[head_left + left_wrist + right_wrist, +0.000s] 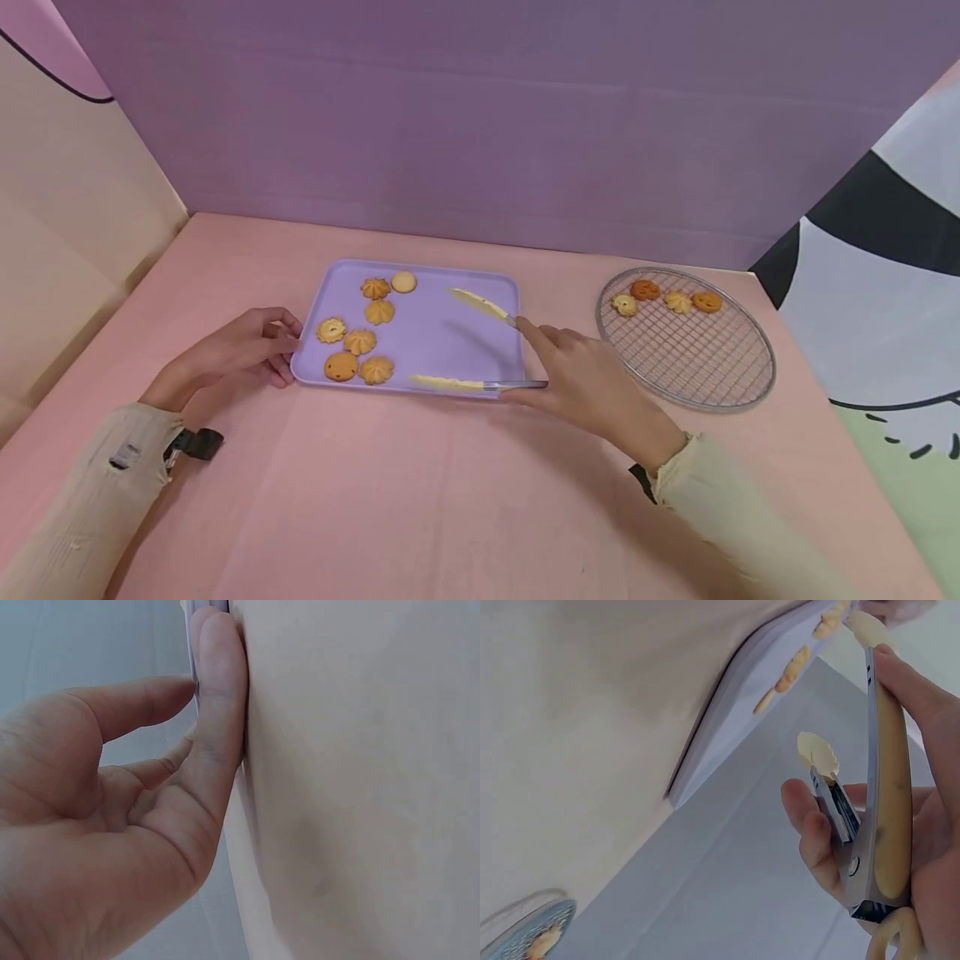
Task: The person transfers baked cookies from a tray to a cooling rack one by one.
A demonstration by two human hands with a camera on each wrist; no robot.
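Observation:
Tongs point(889, 787) with steel arms, yellow grips and cream-coloured scalloped tips are held in my right hand point(592, 379), their arms spread wide with nothing between the tips. In the head view the tongs hang over the right half of a lilac tray point(450, 333). Several cookies point(360, 341) lie on the tray's left side, some flower-shaped, one round and plain, one with a face. My left hand point(251, 343) is at the tray's left edge, pinching the rim between thumb and fingers, as the left wrist view point(214, 697) shows close up.
A round wire rack point(693, 358) stands on the pink tablecloth point(420, 492) to the right of the tray. Several cookies, among them a pale flower-shaped cookie point(677, 301), lie near its far rim. A purple cloth wall point(480, 125) rises behind the table.

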